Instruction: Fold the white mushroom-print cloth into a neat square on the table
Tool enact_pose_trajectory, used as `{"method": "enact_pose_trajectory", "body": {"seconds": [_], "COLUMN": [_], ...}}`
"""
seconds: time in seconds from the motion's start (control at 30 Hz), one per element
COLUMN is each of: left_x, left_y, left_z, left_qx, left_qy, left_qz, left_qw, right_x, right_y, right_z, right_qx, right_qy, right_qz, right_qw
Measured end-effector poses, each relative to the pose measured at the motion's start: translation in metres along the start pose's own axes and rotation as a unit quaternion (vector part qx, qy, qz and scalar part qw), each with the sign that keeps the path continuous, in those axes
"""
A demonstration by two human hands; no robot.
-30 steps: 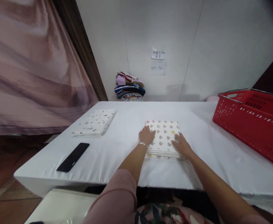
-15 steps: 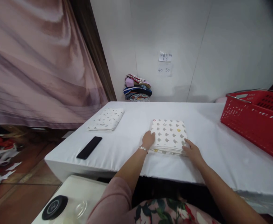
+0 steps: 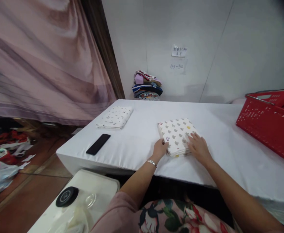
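Observation:
A folded white cloth with grey mushroom-like prints and a few coloured ones lies on the white-covered table, turned a little askew. My left hand pinches its near left corner, thumb on top and the other fingers at the side, partly hidden. Spread out, the fingers of my right hand rest on the cloth's right part. A second folded cloth, white with small dark prints, lies apart at the table's left.
A black phone lies near the left front edge. The red basket stands at the right. Behind the table is a stack of folded fabrics. A white cabinet with a round black object stands at the lower left, by a pink curtain.
The mushroom-print cloth has turned at an angle on the table. My right hand has moved from its near right corner onto its top. The view has shifted slightly.

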State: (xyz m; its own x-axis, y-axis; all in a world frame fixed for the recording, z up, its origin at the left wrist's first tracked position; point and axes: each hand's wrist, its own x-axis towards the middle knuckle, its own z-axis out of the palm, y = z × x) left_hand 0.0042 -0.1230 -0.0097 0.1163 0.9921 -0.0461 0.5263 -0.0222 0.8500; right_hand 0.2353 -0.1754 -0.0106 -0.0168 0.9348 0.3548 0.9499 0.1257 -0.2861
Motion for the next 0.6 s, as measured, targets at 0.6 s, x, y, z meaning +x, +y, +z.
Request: {"method": "enact_pose_trajectory", "body": {"seconds": [0.6], "left_x": [0.001], "left_y": [0.004], "left_z": [0.000], "left_qx": [-0.009], "left_qy": [0.002], "left_qz": [-0.040], "left_qw": [0.999], "right_x": [-0.022], "right_y": [-0.069], "right_z": [0.021], "right_qx": [-0.020], "right_qy": [-0.047], "right_qz": [-0.155], "right_qw": [0.987]}}
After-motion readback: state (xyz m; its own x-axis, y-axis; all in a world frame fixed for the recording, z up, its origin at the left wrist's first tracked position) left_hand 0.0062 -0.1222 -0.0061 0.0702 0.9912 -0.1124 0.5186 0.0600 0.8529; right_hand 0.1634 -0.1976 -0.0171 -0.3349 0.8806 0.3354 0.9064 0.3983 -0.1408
